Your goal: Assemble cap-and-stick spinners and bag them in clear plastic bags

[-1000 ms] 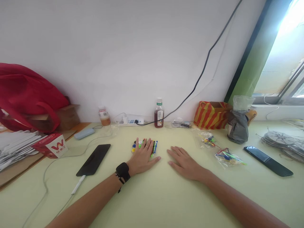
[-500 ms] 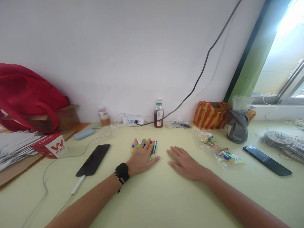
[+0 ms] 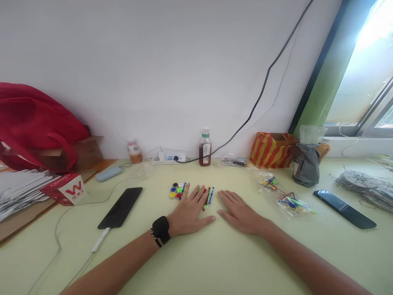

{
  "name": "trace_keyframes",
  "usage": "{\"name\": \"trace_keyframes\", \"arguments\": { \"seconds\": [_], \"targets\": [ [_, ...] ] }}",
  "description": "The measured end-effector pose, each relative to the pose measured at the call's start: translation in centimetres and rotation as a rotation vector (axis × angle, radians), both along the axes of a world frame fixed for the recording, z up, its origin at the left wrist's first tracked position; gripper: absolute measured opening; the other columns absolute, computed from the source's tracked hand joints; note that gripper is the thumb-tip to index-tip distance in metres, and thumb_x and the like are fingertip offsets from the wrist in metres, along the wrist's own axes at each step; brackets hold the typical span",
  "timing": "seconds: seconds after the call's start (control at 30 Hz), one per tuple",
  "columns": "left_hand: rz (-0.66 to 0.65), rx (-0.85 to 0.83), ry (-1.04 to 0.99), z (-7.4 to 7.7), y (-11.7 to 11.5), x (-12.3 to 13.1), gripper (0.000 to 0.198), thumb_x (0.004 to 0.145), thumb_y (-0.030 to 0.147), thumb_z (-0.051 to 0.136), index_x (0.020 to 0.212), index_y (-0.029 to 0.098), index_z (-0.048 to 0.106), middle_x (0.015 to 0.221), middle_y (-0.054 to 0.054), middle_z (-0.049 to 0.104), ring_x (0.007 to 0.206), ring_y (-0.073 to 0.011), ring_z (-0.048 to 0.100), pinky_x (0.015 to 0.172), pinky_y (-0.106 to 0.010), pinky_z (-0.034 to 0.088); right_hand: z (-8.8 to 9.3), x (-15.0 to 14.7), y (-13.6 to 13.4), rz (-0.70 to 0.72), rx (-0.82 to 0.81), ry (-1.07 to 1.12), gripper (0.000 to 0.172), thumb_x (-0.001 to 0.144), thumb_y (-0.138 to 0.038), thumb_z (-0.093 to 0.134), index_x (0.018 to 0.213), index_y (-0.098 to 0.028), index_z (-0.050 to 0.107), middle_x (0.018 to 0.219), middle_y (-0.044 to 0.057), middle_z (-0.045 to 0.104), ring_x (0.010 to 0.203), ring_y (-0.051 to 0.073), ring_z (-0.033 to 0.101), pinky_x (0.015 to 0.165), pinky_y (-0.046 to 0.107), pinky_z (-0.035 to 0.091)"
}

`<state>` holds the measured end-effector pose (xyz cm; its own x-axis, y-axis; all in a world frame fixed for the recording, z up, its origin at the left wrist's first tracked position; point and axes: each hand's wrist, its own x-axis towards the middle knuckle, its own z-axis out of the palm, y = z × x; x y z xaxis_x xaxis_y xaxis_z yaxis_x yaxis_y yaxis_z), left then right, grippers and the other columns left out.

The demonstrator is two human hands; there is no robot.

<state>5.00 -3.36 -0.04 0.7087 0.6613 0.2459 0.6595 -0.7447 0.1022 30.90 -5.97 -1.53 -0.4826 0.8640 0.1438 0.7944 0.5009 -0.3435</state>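
Note:
My left hand (image 3: 190,212) lies palm down with fingers spread over a group of small coloured plastic sticks, hiding most of them. A blue arrow-shaped stick (image 3: 211,196) and a few green and red ends show past its fingers on the right. Left of the fingers sit several small round discs (image 3: 176,190) in black, white, blue, green, yellow and red, with another blue stick (image 3: 183,189) beside them. My right hand (image 3: 242,212) rests flat and open on the pale green table (image 3: 211,258), holding nothing, its fingertips just right of the sticks.
Two clear bags of coloured plastic parts, one bag (image 3: 293,203) nearer, lie right of my right hand. Phones lie at left (image 3: 120,207) and right (image 3: 344,208). A dark drink bottle (image 3: 205,149) and a power strip (image 3: 170,157) stand by the wall. A red-white box (image 3: 66,189) is at left.
My left hand has slid right along the table with the sticks under it. The discs it covered now show to its left. My right hand stays in place.

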Motion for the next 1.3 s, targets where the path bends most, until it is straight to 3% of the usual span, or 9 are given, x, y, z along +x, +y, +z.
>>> {"name": "trace_keyframes", "arguments": {
  "seconds": [0.1,0.27,0.37,0.47,0.63,0.87,1.07,1.3],
  "targets": [
    [-0.048,-0.025,-0.015,0.3,-1.1,0.6,0.087,0.098,0.072,0.042,0.165,0.021,0.021,0.168,-0.015,0.030,0.159,-0.0360,0.016,0.127,-0.065,0.001,0.0,0.0,0.1,0.009,0.004,0.021,0.073,0.105,-0.060,0.035,0.167,-0.025,0.016,0.168,0.010,0.032,0.155,0.027,0.027,0.127,0.048,0.022],
    [-0.180,-0.198,-0.091,1.1,-2.8,1.5,0.085,0.101,0.061,0.048,0.167,0.020,0.013,0.172,-0.014,0.017,0.160,-0.0337,0.012,0.129,-0.056,0.021,-0.1,0.1,0.2,0.024,-0.009,-0.001,0.069,0.106,-0.060,0.032,0.166,-0.026,0.021,0.168,0.010,0.032,0.156,0.028,0.024,0.127,0.050,0.020],
    [-0.179,-0.274,-0.190,1.3,-3.0,1.5,0.081,0.103,0.051,0.050,0.167,0.022,0.010,0.173,-0.012,0.014,0.160,-0.0300,0.015,0.128,-0.053,0.027,-0.2,0.2,0.2,0.030,-0.026,-0.013,0.070,0.106,-0.060,0.031,0.165,-0.023,0.025,0.169,0.011,0.030,0.157,0.028,0.021,0.128,0.051,0.017],
    [-0.093,-0.298,-0.285,1.2,-2.4,0.9,0.071,0.106,0.038,0.046,0.166,0.023,0.013,0.172,-0.010,0.019,0.159,-0.0262,0.021,0.129,-0.049,0.029,-0.1,0.3,0.1,0.029,-0.043,0.006,0.070,0.107,-0.060,0.029,0.166,-0.024,0.020,0.170,0.010,0.027,0.158,0.028,0.020,0.129,0.051,0.015],
    [-0.029,-0.239,-0.274,0.8,-0.8,-0.5,0.057,0.103,0.021,0.040,0.159,0.022,0.035,0.166,-0.008,0.038,0.158,-0.0250,0.025,0.128,-0.049,0.031,0.9,0.2,-0.6,0.068,-0.059,0.054,0.064,0.109,-0.054,0.026,0.167,-0.030,0.018,0.171,0.006,0.025,0.159,0.025,0.019,0.129,0.051,0.016],
    [-0.022,-0.153,-0.262,0.2,-0.2,-0.6,0.049,0.102,0.025,0.048,0.151,0.024,0.046,0.153,-0.007,0.055,0.153,-0.0282,0.035,0.122,-0.050,0.041,1.7,-0.7,-1.2,0.218,-0.029,0.093,0.063,0.106,-0.057,0.040,0.163,-0.033,0.032,0.171,0.000,0.025,0.158,0.027,0.020,0.130,0.048,0.020],
    [-0.036,-0.158,-0.279,-0.1,0.0,-0.6,0.046,0.104,0.028,0.048,0.150,0.027,0.048,0.152,-0.005,0.057,0.152,-0.0289,0.037,0.122,-0.050,0.041,1.5,-1.3,-1.2,0.267,0.014,0.115,0.061,0.104,-0.053,0.049,0.160,-0.029,0.040,0.165,0.005,0.040,0.155,0.029,0.030,0.129,0.051,0.022],
    [-0.032,-0.167,-0.307,-0.8,0.6,-0.9,0.050,0.099,0.014,0.044,0.148,0.025,0.050,0.151,-0.007,0.057,0.153,-0.0283,0.035,0.122,-0.052,0.040,1.5,-1.3,-1.1,0.271,0.061,0.132,0.058,0.101,-0.047,0.056,0.155,-0.029,0.046,0.162,0.007,0.044,0.150,0.028,0.037,0.126,0.049,0.029]
  ]
}}
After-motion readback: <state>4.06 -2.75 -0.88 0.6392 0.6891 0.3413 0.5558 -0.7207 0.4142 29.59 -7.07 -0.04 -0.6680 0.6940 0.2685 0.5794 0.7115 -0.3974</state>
